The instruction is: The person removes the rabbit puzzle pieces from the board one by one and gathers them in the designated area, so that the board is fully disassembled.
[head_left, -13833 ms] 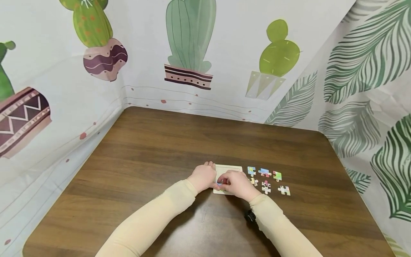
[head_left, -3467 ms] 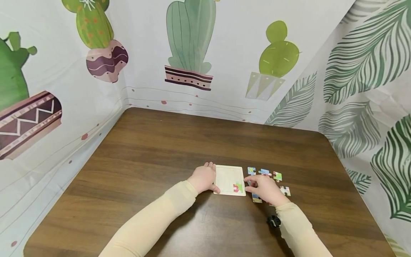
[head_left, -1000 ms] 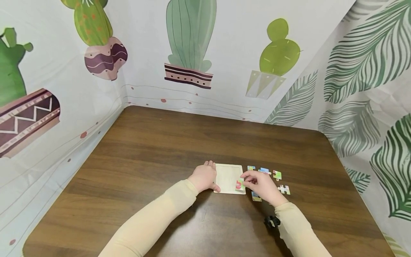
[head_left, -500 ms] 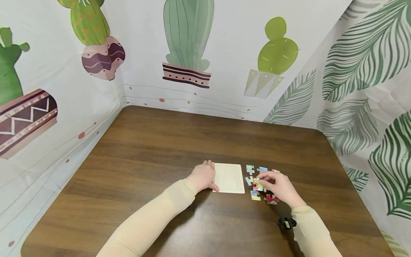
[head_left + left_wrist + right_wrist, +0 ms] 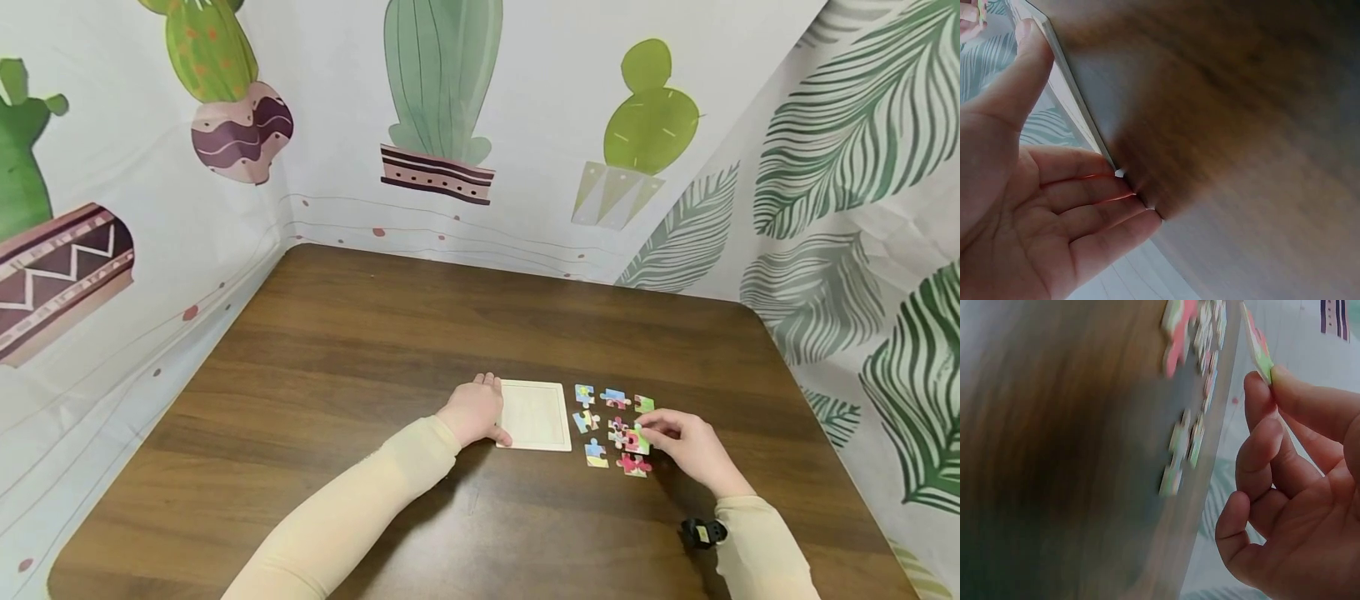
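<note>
My left hand (image 5: 475, 411) rests at the left edge of a shallow square puzzle tray (image 5: 534, 415) with a raised rim. Its thumb lies on the near-left corner, and the straight fingers run along the side; the left wrist view shows this edge of the tray (image 5: 1075, 100) against the hand. Right of the tray, my right hand (image 5: 692, 446) pinches a pink and green puzzle piece (image 5: 637, 441) between thumb and fingertips. In the right wrist view the puzzle piece (image 5: 1256, 344) is raised above the table, its other fingers curled loosely. No piece lies in the tray.
Several loose puzzle pieces lie right of the tray, among them a blue-yellow piece (image 5: 596, 454), a red piece (image 5: 633, 465) and a blue piece (image 5: 615, 398). A black wrist camera (image 5: 702, 533) sits on the right wrist. Printed cloth hangs behind the brown table (image 5: 375, 333).
A second ago the right hand held the pink-green puzzle piece over the tray's lower right corner; it has carried it right, over the loose pieces. The left hand stays at the tray.
</note>
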`<control>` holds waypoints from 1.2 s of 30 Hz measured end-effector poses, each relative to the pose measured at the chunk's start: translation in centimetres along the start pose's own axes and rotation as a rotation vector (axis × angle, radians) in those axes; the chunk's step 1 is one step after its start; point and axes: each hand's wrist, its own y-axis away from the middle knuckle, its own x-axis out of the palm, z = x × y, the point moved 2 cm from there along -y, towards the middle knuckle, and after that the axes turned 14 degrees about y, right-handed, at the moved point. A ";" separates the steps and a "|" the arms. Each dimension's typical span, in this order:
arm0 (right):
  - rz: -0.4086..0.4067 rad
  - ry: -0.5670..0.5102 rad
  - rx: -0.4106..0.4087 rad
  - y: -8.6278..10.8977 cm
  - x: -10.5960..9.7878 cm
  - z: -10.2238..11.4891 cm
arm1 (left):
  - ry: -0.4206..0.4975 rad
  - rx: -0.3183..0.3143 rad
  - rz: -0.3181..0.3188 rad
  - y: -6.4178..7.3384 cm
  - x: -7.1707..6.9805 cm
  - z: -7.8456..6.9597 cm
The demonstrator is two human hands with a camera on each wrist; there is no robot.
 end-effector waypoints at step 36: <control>0.067 0.135 0.100 1.9 -0.2 -3.0 | 0.037 -0.008 0.011 0.2 0.3 0.1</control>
